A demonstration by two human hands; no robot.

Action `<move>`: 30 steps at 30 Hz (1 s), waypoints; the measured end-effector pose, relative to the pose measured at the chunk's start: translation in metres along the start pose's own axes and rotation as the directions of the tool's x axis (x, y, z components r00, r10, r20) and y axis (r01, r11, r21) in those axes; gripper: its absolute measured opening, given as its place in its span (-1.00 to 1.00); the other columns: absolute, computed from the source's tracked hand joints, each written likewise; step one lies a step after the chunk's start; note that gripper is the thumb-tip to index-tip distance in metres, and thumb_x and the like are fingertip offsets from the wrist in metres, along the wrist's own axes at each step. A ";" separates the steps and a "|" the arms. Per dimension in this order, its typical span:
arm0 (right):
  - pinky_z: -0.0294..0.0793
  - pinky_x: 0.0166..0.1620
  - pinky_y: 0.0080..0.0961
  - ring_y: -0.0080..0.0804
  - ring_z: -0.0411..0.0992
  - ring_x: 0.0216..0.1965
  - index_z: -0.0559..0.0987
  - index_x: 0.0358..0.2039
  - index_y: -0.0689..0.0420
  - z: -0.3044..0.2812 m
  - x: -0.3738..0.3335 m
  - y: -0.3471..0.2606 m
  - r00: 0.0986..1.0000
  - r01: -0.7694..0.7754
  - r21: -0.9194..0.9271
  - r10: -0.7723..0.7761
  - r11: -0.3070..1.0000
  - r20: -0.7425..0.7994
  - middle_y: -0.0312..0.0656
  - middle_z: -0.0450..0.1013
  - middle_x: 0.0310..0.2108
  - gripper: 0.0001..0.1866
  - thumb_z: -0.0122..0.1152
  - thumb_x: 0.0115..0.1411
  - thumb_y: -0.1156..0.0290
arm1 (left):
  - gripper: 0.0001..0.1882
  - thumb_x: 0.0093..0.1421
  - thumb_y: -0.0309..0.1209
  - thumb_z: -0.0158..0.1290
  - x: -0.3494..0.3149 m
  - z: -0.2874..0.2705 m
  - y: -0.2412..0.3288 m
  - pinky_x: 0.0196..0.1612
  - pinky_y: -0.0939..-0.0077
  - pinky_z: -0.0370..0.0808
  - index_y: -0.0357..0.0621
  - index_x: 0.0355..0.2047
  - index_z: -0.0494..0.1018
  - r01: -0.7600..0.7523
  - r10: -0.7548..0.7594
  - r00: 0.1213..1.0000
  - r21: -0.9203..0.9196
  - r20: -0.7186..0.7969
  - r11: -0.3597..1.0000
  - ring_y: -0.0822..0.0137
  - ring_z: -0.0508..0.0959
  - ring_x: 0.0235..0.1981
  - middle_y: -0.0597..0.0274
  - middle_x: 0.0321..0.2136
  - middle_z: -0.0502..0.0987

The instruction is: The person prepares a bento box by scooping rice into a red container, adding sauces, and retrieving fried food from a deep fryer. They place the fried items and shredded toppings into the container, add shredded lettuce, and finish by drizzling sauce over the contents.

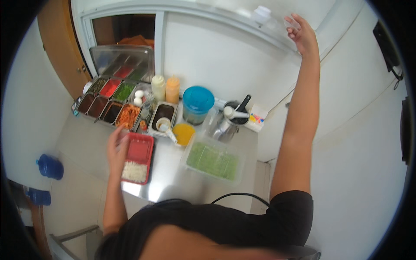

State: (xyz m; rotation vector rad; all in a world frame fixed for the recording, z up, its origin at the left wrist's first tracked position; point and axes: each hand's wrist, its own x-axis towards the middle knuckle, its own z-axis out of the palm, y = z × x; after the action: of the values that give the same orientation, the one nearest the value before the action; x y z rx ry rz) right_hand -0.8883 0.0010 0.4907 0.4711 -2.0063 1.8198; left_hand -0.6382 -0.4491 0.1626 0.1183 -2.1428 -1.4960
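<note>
My left hand [116, 151] is at the left edge of a red compartment tray [151, 151], its fingers apart and pointing away from me. White rice [134, 172] fills the tray's near section; the far section is bare. High at the right, my right arm is stretched up toward a ledge. My right hand [304, 38] has its fingers curled around what looks like a small clear plastic cup [287, 20]. Left of that hand, a white stack of cups or lids [261, 14] stands on the ledge.
Metal pans of toppings [128, 116] line the counter's far left, beside squeeze bottles [172, 90]. A blue-lidded tub [198, 99], a bowl of yellow sauce [184, 134] and a clear container of shredded greens [212, 161] stand toward the right. Blue water jugs [50, 167] are on the floor.
</note>
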 end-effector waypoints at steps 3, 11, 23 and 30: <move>0.34 -0.35 -0.58 -0.45 0.32 -0.47 0.35 -0.04 0.18 0.049 -0.082 0.056 0.966 -0.184 0.557 0.044 0.810 0.256 -0.05 0.37 -0.10 -0.54 0.09 0.11 0.18 | -0.21 0.13 -0.41 0.04 0.046 0.086 0.046 0.13 0.31 0.23 -0.04 0.26 -0.18 0.046 0.205 0.915 -0.594 0.347 0.803 0.10 0.18 0.17 0.01 0.19 0.04; 0.33 -0.37 -0.56 -0.45 0.35 -0.45 0.28 0.03 0.18 0.084 -0.325 0.168 0.880 -0.459 0.590 0.432 0.664 0.199 0.01 0.35 -0.06 -0.48 0.04 0.14 0.14 | -0.34 0.11 -0.30 0.06 0.066 0.162 -0.021 0.06 0.42 0.27 -0.16 0.19 0.08 0.133 0.016 0.820 -0.218 0.571 0.967 0.23 0.32 0.04 0.00 0.12 0.18; 0.45 -0.21 -0.42 -0.27 0.46 -0.29 0.34 -0.04 0.16 0.207 -0.420 0.197 0.595 -0.794 0.380 0.735 0.474 0.325 -0.09 0.35 -0.09 -0.59 -0.03 0.21 0.15 | -0.37 0.08 -0.11 0.09 -0.050 0.081 -0.029 -0.11 0.43 0.40 -0.07 0.11 0.20 0.056 0.019 0.584 -0.063 0.811 0.996 0.23 0.44 -0.18 0.08 -0.05 0.35; 0.46 -0.16 -0.43 -0.37 0.44 -0.22 0.43 -0.07 0.22 0.197 -0.389 0.213 0.494 -0.786 -0.063 0.685 0.615 0.535 -0.13 0.43 -0.18 -0.57 0.04 0.18 0.16 | -0.47 0.01 -0.11 0.12 -0.043 0.039 -0.031 -0.18 0.34 0.43 -0.02 -0.04 0.31 -0.089 -0.023 0.787 0.151 0.617 0.984 0.18 0.48 -0.21 0.20 -0.11 0.38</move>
State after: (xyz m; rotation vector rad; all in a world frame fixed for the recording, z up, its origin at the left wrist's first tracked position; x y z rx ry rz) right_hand -0.6683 -0.1784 0.0977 0.1114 -2.6978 2.6509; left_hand -0.6263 -0.4124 0.1095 -0.4120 -2.7706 -1.4557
